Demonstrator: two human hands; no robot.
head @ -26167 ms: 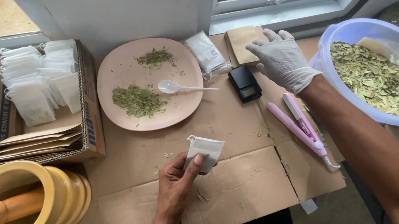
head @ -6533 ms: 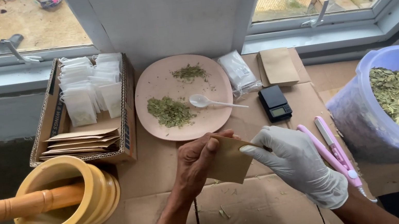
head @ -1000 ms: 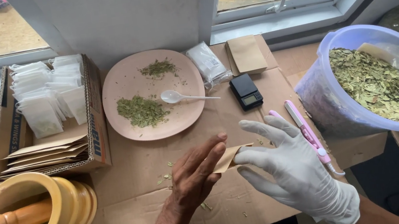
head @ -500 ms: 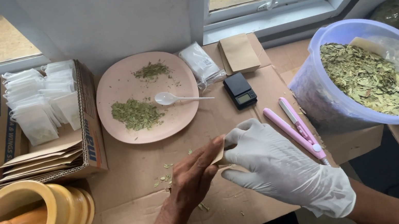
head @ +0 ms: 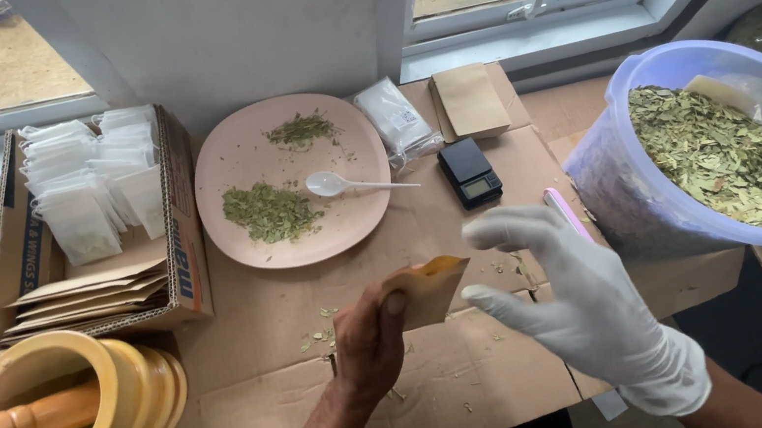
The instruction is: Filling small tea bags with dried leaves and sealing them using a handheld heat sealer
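Left hand [head: 371, 340], bare, sat lower middle of the frame, fingers closed on a small brown paper pouch [head: 431, 288], thumb and fingertips pinching its left end. The pouch stuck out up and to the right of the knuckles, tilted, clear of the cardboard sheet [head: 265, 310] under it. It looked very light, thin and easily creased; probably best held by the edge or a corner, since a hard squeeze would likely crumple it. Right hand [head: 566, 292], in a white glove, was spread wide open just right of the pouch, holding nothing, fingertips near it but apart. Behind the glove lay a pink tool [head: 563, 210], mostly hidden. Further out: a small black scale [head: 470, 173], a tan plate [head: 239, 159] with crushed leaves and a white spoon [head: 342, 184] at upper centre, a blue tub [head: 615, 181] of dried leaves at right, a box [head: 177, 213] of sachets at upper left, and a yellow mortar [head: 129, 398] at lower left.
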